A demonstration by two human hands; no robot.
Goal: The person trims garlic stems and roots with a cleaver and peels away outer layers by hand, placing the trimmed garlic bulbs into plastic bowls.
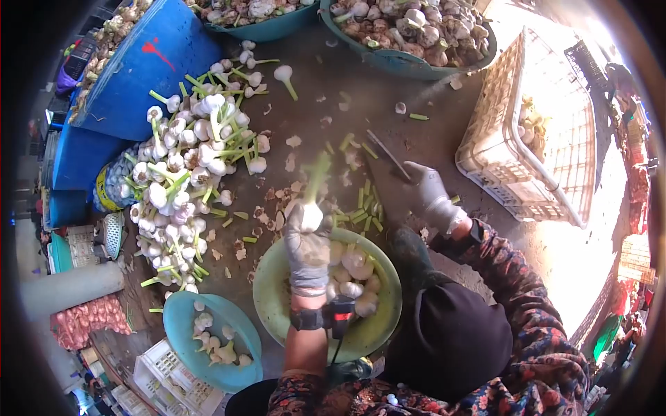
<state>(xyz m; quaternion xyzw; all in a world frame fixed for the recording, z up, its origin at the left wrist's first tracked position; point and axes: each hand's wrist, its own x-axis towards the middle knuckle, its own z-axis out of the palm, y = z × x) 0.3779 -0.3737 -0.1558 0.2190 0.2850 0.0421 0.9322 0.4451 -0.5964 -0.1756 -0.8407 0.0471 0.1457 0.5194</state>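
Brown floor point(316, 125), strewn with skins point(293, 141) and cut stems point(368, 208), fills my feed. I judge the garlic bulb point(312, 218), stem up by the green basin point(383, 334), light and firm, its papery skin slippery, best cupped round the belly; the left hand's point(307, 249) gloved fingers close around it, while the right hand's point(433, 195) curl around a knife point(388, 156).

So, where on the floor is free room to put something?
Probably best: the bare floor between the white plastic crate and the knife in the right hand. Another nearly bare patch lies between the loose stemmed garlic bulb and the top-right teal basin. Crowded: the garlic pile at left, and just beyond the yellow-green basin, where cut stem pieces lie.
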